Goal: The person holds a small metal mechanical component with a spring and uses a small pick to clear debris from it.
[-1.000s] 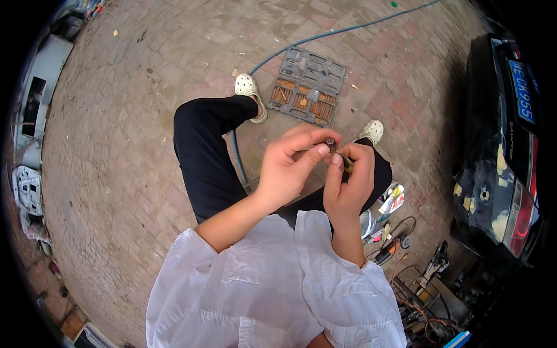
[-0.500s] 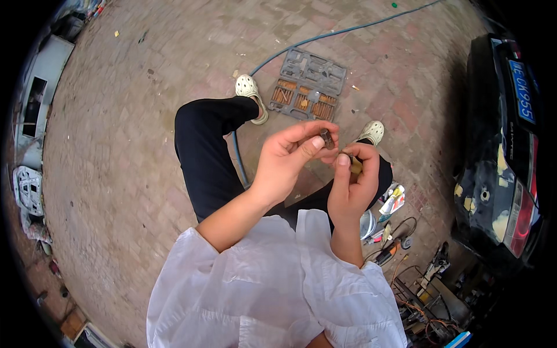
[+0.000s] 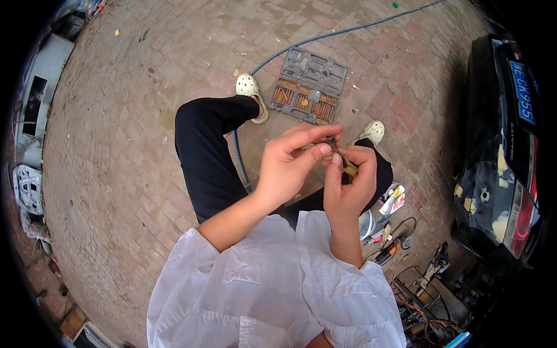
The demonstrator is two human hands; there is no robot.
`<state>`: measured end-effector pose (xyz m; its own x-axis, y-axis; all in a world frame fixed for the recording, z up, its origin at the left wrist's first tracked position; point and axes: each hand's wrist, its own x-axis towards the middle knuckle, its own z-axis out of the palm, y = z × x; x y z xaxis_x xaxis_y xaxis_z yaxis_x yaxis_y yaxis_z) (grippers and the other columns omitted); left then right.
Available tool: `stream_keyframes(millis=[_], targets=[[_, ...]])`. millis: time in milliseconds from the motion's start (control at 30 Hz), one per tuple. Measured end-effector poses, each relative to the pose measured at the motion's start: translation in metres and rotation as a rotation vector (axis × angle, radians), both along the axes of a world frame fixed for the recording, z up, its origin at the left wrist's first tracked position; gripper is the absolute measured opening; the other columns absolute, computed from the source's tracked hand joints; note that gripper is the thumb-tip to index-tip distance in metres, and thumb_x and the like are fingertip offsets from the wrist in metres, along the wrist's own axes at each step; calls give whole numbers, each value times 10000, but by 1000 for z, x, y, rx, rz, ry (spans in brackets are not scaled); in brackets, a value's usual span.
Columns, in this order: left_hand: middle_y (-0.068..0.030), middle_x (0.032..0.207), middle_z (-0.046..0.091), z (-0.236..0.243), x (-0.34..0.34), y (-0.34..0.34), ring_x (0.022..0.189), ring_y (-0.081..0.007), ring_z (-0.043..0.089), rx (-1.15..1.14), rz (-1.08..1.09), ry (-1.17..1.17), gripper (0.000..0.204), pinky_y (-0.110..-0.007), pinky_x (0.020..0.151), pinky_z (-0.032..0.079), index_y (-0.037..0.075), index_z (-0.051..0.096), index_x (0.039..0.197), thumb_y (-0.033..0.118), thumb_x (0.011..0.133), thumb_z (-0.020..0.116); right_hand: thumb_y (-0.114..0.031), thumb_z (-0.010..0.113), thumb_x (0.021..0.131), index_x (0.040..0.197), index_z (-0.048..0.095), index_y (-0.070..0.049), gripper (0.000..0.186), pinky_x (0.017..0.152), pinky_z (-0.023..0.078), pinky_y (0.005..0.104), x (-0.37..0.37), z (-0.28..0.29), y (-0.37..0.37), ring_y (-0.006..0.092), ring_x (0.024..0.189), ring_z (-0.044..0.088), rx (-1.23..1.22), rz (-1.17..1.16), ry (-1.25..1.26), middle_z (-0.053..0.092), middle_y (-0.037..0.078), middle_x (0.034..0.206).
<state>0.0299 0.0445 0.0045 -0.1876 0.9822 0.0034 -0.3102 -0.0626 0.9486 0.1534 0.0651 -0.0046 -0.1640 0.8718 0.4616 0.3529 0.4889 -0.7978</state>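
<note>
Above my knees, my left hand (image 3: 288,159) pinches a small dark metal cylinder (image 3: 331,141) that looks like a socket. My right hand (image 3: 353,182) is closed on a small piece with a dark end and a yellowish part (image 3: 350,168); its kind is hard to make out. The fingertips of both hands meet, and the two pieces touch or nearly touch there. Fingers partly cover both. Beyond the hands, an open grey plastic tool case (image 3: 313,72) lies on the ground, its near half filled with several rusty bits.
A blue hose (image 3: 325,36) runs across the brick paving (image 3: 133,156), past my left shoe (image 3: 248,87). On the right stands a dark car's rear end (image 3: 487,174) with patches of filler. An orange-and-black power tool (image 3: 387,253), cables and scrap lie at lower right. Panels line the left.
Both hands have come together. The dark cylinder has moved down and slightly right, meeting the piece in my right hand, which has tilted.
</note>
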Motion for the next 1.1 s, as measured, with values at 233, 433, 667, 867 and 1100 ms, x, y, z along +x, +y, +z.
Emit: stream_keyframes(millis=[233,433,667,867,1100], targets=[[-70,980,619,-1,0,-2,884,-125,610,13,38,59,266,-251,803,509,-15,645,1109,-53,849,605,11,642,791,889,515,-1,161,628,469,318,-1,1,-2,259,736,565,-67,-4,41,551,144,857],[-78,992,632,5,-1,0,873,-125,614,-7,34,-13,260,-248,799,507,-21,635,1115,-33,856,611,20,630,810,870,520,1,126,619,464,283,-3,6,-4,195,704,572,-183,-15,223,561,124,852],[-58,962,606,4,-2,1,854,-116,609,21,46,-22,262,-230,747,495,4,658,1105,-40,850,618,18,643,801,880,531,-2,138,622,459,276,1,3,-1,194,708,567,-127,-13,190,572,119,854],[-70,988,613,7,-2,-1,897,-127,610,26,35,62,249,-244,791,505,-14,654,1091,-39,846,625,20,649,785,882,531,-3,155,622,464,292,-1,7,0,230,715,562,-16,-23,75,570,130,853],[-69,965,613,4,1,-5,905,-131,613,5,84,95,256,-236,788,506,-10,662,1081,-47,830,635,16,662,764,886,529,-5,182,591,483,315,-3,7,2,259,700,573,110,-8,-19,570,147,850]])
